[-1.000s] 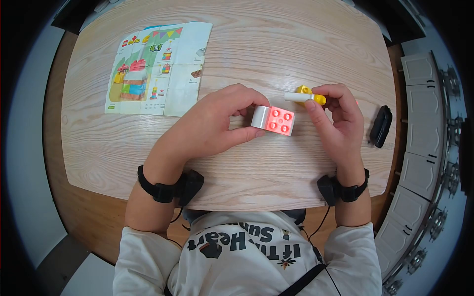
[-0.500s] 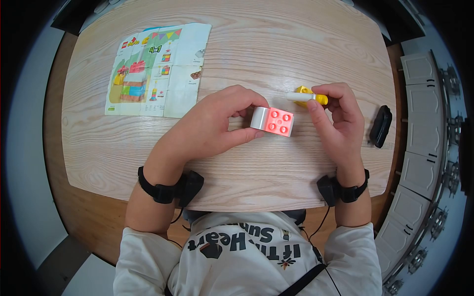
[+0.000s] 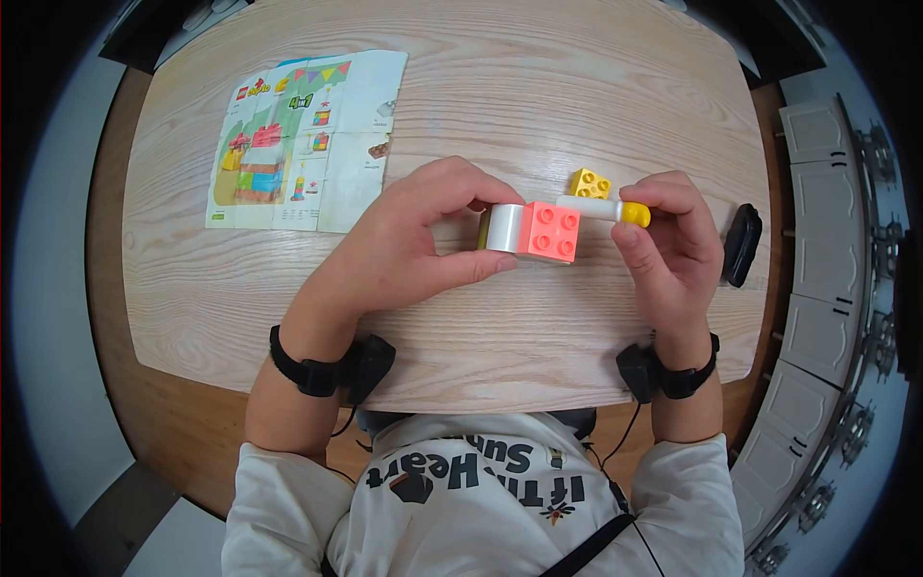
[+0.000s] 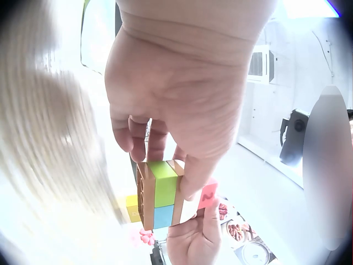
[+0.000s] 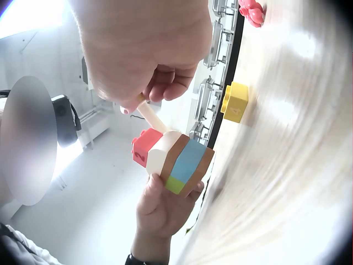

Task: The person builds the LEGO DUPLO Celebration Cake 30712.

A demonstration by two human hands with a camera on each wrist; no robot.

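Observation:
My left hand [image 3: 411, 236] grips a stack of bricks between thumb and fingers. In the right wrist view the stack shows a red brick [image 5: 144, 147] marked 2, a white rounded piece [image 5: 163, 153], brown layers, and a blue brick [image 5: 190, 157] beside a green one [image 5: 176, 185]. My right hand [image 3: 673, 252] pinches the yellow end [image 3: 636, 214] of a candle-like piece, whose white stem [image 3: 591, 206] points left at the red brick's far edge; whether they touch I cannot tell. A yellow brick [image 3: 590, 184] stands on the table just beyond the stem.
An instruction sheet [image 3: 358, 173] lies at the table's far left. A black case [image 3: 741, 245] is near the right edge. In the right wrist view a pink-red flower-like piece [image 5: 252, 12] sits farther along the table [image 5: 287, 110].
The red brick end of the stack has tilted and shifted slightly right. My right hand has moved a little right and nearer the body with the candle-like piece, uncovering the yellow brick.

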